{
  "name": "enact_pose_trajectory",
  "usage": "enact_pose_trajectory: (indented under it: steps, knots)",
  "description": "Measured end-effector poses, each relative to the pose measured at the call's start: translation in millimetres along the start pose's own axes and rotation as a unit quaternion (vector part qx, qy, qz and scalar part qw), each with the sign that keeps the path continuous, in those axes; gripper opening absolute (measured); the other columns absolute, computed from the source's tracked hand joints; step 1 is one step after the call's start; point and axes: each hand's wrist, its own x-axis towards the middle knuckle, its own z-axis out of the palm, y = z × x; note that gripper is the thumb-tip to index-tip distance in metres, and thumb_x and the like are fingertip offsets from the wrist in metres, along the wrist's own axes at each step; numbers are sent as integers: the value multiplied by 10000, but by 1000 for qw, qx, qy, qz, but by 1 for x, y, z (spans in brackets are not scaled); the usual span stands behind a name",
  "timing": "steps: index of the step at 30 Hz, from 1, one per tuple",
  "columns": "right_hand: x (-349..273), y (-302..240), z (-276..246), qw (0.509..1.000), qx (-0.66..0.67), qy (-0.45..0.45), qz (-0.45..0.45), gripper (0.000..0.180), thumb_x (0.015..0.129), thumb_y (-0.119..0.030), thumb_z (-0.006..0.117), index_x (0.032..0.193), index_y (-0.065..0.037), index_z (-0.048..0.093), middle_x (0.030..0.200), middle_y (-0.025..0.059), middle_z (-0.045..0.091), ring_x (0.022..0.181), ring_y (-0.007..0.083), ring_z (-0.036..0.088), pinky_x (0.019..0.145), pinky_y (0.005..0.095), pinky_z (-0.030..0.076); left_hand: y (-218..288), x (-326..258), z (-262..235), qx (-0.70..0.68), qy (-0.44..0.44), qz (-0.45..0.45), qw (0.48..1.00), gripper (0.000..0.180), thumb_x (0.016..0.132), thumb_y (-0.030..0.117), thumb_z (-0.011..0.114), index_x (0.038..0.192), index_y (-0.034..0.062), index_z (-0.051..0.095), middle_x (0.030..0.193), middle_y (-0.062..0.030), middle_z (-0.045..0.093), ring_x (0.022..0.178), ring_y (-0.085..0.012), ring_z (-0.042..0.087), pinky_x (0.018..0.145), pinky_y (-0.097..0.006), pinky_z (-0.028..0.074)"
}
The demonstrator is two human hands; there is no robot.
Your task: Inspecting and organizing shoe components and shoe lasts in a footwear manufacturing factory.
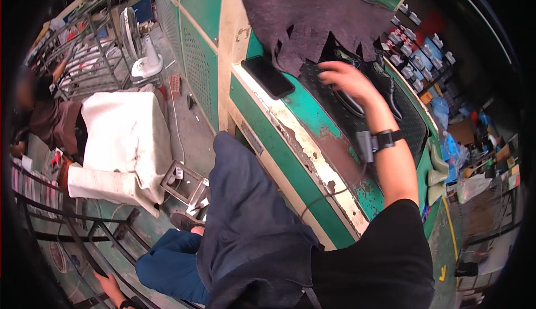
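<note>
My right hand (349, 82), slightly blurred, reaches over a black belt (410, 136) at the mouth of a green machine. Its fingers are stretched out and apart, with no held object visible. Beneath and beside the hand are black shoes (391, 92), partly covered by the hand and by a ragged dark leather curtain (307, 18). A grey device with a black strap (385, 139) sits on my right wrist. At the lower left, my left hand (111, 289) is closed around a rail of a black metal rack (84, 247); part of its fingers is hidden.
A black phone (268, 77) lies on the machine's green ledge. A cable (326, 194) crosses its front edge. Left stand a cloth-covered block (125, 136), a white fan (146, 60) and a seated person (53, 122). Shelves with boxes and bags (421, 57) are at right.
</note>
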Motion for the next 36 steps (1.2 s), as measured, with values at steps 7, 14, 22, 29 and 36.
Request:
enact_pose_trajectory:
  steps: [7,14,22,29,36]
  knots:
    - [61,97,-47,975,44,199,87,877,686,-536,808,1296,49,573,1256,225,642,1190,354,604,999,399,452,9,32,-24,-84,64,128,986,832,778,141,634,1528,48,286,1510,-285,316,1407,-427,309,1154,-446,281]
    - [80,148,-58,914,-30,385,123,763,637,-537,814,1109,48,682,1116,220,697,1068,335,663,925,388,483,216,-57,-104,-551,-138,227,791,500,951,101,593,1432,26,476,1306,-147,589,1182,-194,560,963,-303,469]
    - [-4,45,-8,794,593,105,-85,596,935,-446,546,1282,37,576,1327,197,581,1263,356,517,1137,466,369,415,-228,-183,-613,-393,426,536,704,895,40,580,1538,97,300,1478,-145,445,1256,-247,541,1000,-363,478]
    - [-80,-111,195,689,689,-191,-113,659,965,-483,471,1421,-8,464,1428,232,491,1302,360,493,1105,440,400,417,-294,-205,-631,-550,349,420,965,917,323,658,1585,58,14,1616,-153,154,1474,-246,200,1187,-332,157]
    - [-48,-9,428,741,555,-273,261,228,897,-196,613,1057,-40,656,930,99,711,819,240,682,784,395,564,343,-293,-59,-754,-577,-179,258,634,968,203,554,1535,147,274,1430,-122,479,1227,-235,557,1011,-403,486]
